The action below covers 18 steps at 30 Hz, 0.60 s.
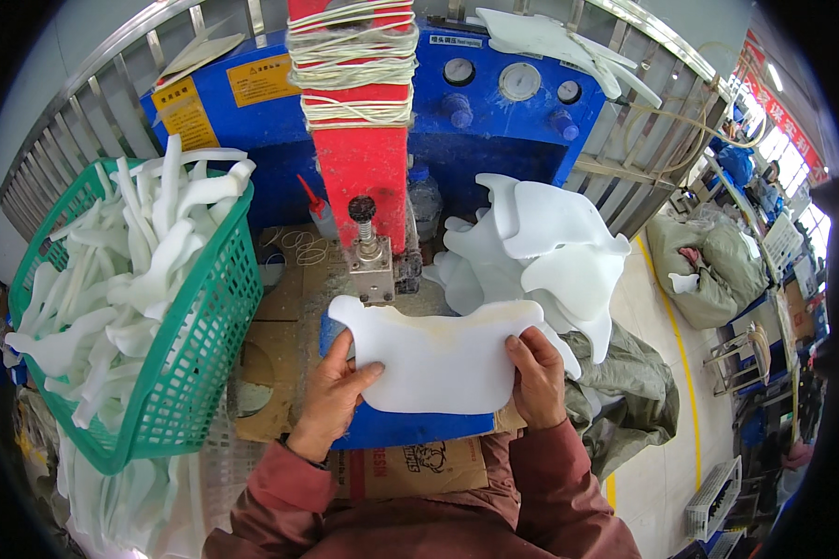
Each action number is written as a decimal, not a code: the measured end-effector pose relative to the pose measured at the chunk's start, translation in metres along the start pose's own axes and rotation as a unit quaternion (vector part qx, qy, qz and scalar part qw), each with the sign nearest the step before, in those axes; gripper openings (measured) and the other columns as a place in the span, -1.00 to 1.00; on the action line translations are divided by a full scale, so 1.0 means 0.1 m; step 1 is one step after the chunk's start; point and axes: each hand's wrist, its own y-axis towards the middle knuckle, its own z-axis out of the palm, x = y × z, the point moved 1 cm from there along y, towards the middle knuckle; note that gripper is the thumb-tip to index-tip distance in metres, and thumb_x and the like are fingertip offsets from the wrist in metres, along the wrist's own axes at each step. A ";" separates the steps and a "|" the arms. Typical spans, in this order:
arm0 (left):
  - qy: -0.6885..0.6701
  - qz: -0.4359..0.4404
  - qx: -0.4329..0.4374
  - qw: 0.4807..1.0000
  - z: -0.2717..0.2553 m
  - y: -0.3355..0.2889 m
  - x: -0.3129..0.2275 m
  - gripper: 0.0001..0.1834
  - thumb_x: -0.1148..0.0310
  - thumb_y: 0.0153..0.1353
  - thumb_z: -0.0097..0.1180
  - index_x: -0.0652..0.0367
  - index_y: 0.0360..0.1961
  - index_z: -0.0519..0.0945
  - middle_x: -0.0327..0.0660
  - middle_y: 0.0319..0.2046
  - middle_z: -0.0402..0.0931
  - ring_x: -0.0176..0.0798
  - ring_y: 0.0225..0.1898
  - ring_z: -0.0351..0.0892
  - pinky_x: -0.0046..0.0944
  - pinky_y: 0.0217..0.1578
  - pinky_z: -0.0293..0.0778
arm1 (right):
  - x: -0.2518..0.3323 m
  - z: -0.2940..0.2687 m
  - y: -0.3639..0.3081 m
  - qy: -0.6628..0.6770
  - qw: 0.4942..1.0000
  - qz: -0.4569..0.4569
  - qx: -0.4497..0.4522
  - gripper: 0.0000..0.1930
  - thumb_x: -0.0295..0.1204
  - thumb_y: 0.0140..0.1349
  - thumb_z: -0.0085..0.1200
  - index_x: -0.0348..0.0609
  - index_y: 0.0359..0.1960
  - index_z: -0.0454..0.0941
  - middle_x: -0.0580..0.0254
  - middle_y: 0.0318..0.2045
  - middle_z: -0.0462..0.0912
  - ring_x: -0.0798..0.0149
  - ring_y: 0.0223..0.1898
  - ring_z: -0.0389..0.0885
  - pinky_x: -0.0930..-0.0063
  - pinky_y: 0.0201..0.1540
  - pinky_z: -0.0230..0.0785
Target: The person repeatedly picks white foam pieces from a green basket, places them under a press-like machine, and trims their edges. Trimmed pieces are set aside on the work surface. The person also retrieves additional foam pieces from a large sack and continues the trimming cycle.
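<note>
Between my two hands is a flat white cut panel (pixel 433 363), foam-like, with a curved upper edge and a yellowish smear along it. My left hand (pixel 331 396) pinches its left end, thumb on top. The right end is gripped by my right hand (pixel 539 377), thumb also on the face. Just beyond the panel's upper edge stands the metal head (pixel 371 270) of a machine with a red arm (pixel 359 168). To the right of that head lies a heap of similar white panels (pixel 569 224).
A green basket (pixel 196 345) full of curved white strips stands at left. Behind is a blue machine body (pixel 438 121) with gauges and knobs. A red-tipped bottle (pixel 319 210) sits by the arm. A grey-green sack (pixel 634 401) lies right; another sack (pixel 704 265) is farther off.
</note>
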 end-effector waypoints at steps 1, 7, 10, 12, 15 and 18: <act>0.010 -0.004 0.007 1.000 0.01 0.00 0.00 -0.31 0.55 0.39 0.17 0.10 0.50 0.26 -0.33 -0.21 0.69 -0.64 -0.45 0.47 -0.55 -0.54 0.26 | -0.01 -0.02 -0.01 0.010 1.000 0.007 -0.004 -0.73 -0.52 0.47 0.08 -0.38 0.12 0.60 0.24 -0.07 0.73 0.45 -0.10 0.65 0.57 -0.01 0.49; -0.016 -0.014 0.045 0.999 0.11 -0.02 0.01 -0.30 0.57 0.40 0.15 0.13 0.52 0.22 -0.22 -0.02 0.66 -0.48 -0.16 0.64 -0.45 -0.22 0.54 | -0.04 -0.18 -0.09 0.015 0.999 -0.016 -0.023 -0.75 -0.51 0.47 0.09 -0.37 0.09 0.61 0.29 -0.12 0.73 0.52 -0.17 0.62 0.63 -0.09 0.45; -0.015 -0.019 0.056 0.998 0.17 -0.01 0.01 -0.31 0.58 0.41 0.13 0.15 0.51 0.22 -0.16 0.05 0.64 -0.39 -0.03 0.66 -0.36 -0.04 0.60 | -0.02 -0.27 -0.12 -0.020 0.999 -0.005 -0.045 -0.77 -0.51 0.46 0.10 -0.36 0.05 0.62 0.32 -0.16 0.72 0.55 -0.20 0.60 0.67 -0.13 0.40; -0.009 -0.027 0.060 0.998 0.20 0.00 0.01 -0.32 0.58 0.41 0.13 0.16 0.51 0.22 -0.14 0.07 0.63 -0.36 0.01 0.66 -0.31 0.02 0.60 | -0.01 -0.31 -0.14 -0.029 0.999 -0.010 -0.043 -0.78 -0.51 0.46 0.10 -0.36 0.04 0.63 0.34 -0.18 0.72 0.55 -0.21 0.59 0.66 -0.12 0.39; -0.003 -0.038 0.064 0.997 0.24 0.01 0.03 -0.33 0.58 0.42 0.12 0.17 0.50 0.23 -0.13 0.09 0.62 -0.35 0.02 0.65 -0.29 0.04 0.60 | 0.01 -0.33 -0.17 -0.020 0.998 -0.019 -0.049 -0.79 -0.51 0.46 0.10 -0.36 0.03 0.63 0.34 -0.18 0.72 0.55 -0.21 0.59 0.65 -0.11 0.39; -0.008 -0.037 0.071 0.997 0.28 0.02 0.05 -0.34 0.57 0.42 0.13 0.18 0.50 0.23 -0.12 0.10 0.61 -0.34 0.04 0.64 -0.27 0.06 0.59 | 0.05 -0.33 -0.20 -0.016 0.998 -0.022 -0.057 -0.78 -0.51 0.47 0.09 -0.36 0.04 0.63 0.33 -0.17 0.72 0.54 -0.19 0.60 0.62 -0.08 0.41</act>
